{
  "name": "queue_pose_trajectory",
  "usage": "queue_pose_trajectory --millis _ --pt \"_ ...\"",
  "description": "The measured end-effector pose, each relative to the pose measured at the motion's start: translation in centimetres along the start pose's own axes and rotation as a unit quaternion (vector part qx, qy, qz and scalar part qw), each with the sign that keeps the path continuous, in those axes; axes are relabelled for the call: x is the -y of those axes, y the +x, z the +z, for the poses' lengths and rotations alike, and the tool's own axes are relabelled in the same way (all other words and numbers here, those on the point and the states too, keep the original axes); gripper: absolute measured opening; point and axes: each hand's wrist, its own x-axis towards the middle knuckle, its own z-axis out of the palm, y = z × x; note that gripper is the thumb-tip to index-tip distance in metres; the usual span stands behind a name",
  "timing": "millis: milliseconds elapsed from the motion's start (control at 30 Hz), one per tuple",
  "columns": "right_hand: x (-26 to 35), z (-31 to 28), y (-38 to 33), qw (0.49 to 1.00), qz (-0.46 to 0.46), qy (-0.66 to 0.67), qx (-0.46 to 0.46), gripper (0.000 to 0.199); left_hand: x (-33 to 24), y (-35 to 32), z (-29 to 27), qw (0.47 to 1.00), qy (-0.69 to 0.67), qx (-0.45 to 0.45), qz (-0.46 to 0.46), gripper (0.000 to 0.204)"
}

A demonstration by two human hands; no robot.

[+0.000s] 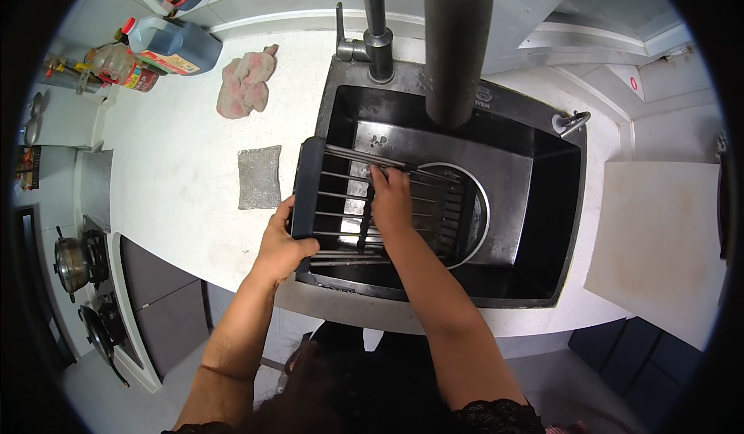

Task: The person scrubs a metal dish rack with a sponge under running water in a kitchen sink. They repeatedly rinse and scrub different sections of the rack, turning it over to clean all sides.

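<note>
Dark hair [341,387] and two bare forearms rise from below. The left hand [283,240] is clamped on the near left end of the rack [341,201], fingers curled over its frame. The right hand [390,200] lies flat on the wire bars, fingers together. The rack spans the sink [558,225], apparently seated but not released. Left of the left hand: a scourer [259,177]; beyond it, a rag [246,84].

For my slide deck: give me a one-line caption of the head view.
Left hand grips a sink rack's dark end; right hand rests on its bars, over a black sink.
</note>
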Motion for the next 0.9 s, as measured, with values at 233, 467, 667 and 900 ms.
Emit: queue_pose_trajectory --millis 233,467,667,900 --pt "-1.1 0.4 0.1 0.985 0.149 0.081 -0.01 0.031 0.0 -0.1 -0.3 1.0 0.008 0.005 0.018 0.075" --pt "0.0 -0.5 -1.7 0.985 0.094 0.142 0.023 0.024 2.9 0.6 -1.1 0.998 0.055 -0.011 0.042 0.077" --pt "0.5 0.6 -0.8 0.988 0.087 0.114 -0.058 0.022 2.6 0.6 -0.8 0.998 0.053 -0.001 0.038 0.077" --pt "-1.9 -0.8 -2.2 0.991 0.043 0.125 0.037 0.023 2.7 0.4 -1.0 0.998 0.05 -0.007 0.043 0.078"
